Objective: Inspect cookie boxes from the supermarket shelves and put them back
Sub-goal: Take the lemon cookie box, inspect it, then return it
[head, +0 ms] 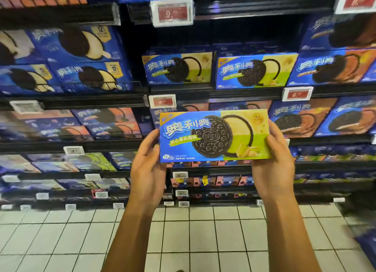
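Box: the blue-and-green Oreo cookie box (214, 136) is held front-face out before the shelves (223, 92), level, clear of them.
Room: tiled floor (203, 231) lies open below the box.
Left hand (147, 170): fingers grasp the box's left end.
Right hand (273, 165): fingers grasp its right end.

Bright, even light — edges blurred, bowed.

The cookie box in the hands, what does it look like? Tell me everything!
The cookie box is a flat cardboard carton, blue on its left, yellow and green on its right, printed with a big dark Oreo cookie and white lettering. It looks closed and undamaged, held level, front facing the camera, before the shelves. The left hand grips its left end, the right hand its right end.
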A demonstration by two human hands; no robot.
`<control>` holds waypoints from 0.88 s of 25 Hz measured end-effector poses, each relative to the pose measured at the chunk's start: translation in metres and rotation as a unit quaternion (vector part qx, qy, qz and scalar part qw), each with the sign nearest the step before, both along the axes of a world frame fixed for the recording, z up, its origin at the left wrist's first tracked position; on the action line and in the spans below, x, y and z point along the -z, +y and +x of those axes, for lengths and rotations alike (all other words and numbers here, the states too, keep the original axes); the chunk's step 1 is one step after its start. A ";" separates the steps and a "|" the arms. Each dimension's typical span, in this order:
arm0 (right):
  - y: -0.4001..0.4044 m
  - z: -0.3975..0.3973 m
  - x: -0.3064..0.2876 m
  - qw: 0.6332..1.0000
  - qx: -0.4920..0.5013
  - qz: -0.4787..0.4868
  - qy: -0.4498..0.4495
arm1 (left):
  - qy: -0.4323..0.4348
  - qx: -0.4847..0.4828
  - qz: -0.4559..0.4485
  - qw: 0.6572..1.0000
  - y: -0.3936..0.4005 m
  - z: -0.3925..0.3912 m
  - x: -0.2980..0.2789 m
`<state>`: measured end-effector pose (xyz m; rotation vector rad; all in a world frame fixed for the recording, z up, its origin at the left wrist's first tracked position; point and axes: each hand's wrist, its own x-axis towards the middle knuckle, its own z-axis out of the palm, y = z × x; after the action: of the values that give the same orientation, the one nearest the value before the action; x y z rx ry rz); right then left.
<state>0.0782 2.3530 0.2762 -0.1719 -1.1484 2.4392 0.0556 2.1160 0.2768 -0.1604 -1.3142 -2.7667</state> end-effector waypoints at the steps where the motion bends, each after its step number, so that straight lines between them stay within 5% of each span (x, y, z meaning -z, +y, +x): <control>1: 0.000 0.005 0.003 1.000 -0.003 -0.013 0.004 | -0.001 -0.006 0.005 1.000 0.001 0.005 0.000; 22: -0.020 0.033 -0.008 0.990 -0.124 -0.030 0.067 | -0.021 -0.029 -0.007 0.999 -0.025 0.030 -0.005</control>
<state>0.1115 2.3325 0.2841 0.1245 -1.0953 2.6560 0.0859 2.0909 0.2821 -0.0635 -1.3251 -2.7273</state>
